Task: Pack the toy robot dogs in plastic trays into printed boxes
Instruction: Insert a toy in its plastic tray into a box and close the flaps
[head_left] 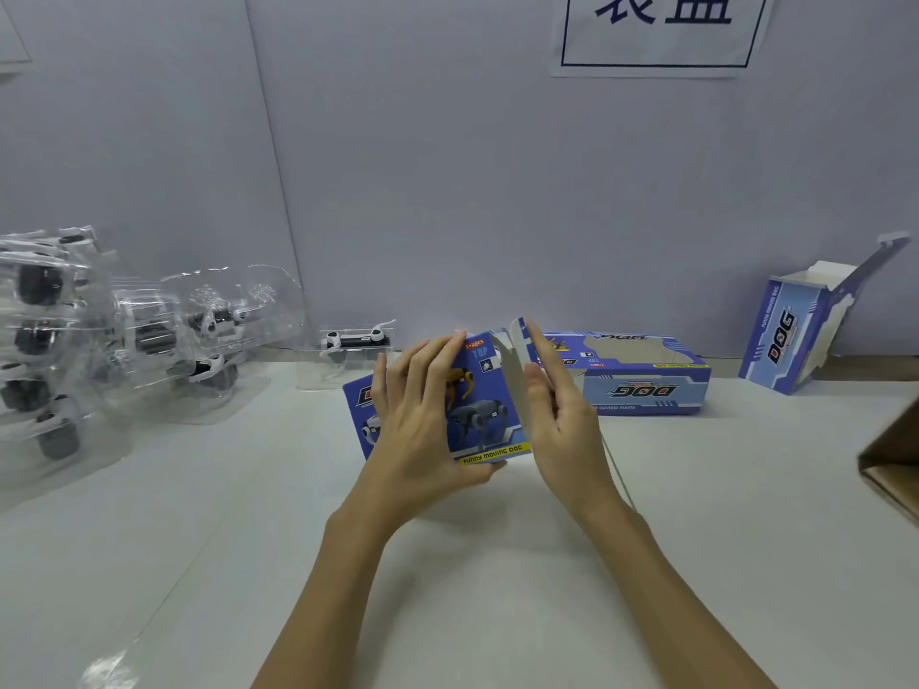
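Item: printed box (pixel 477 405), blue, with pictures of toy dogs and the words "FUNNY MOVING DOG". It is held up just above the white tabletop (pixel 472 589), in front of the person, with its right end open.

Left hand (pixel 422 420): fingers spread nearly straight across the printed face, thumb under the lower edge, steadying the box. Right hand (pixel 557 410): fingers long and nearly straight against the pale end flap (pixel 514 380), apparently folding it; whether the thumb pinches the flap cannot be told. Judged step: forming or closing one end so that the box can take a tray.

Stock, left: a loose pile of clear plastic trays (pixel 99 340) holding black and white toy robot dogs, leaning near the wall. One single tray with a dog (pixel 355 348) stands apart, just behind the held box, likely next in line.

Stock, right: a second box (pixel 641 377) lies on its side behind the right hand, its window upward. A third box (pixel 790 330) leans upright by the wall with the top flap raised, ready for filling. A brown carton corner (pixel 895 464) enters at the right edge.

Wall: a paper sign (pixel 661 32) with large characters.
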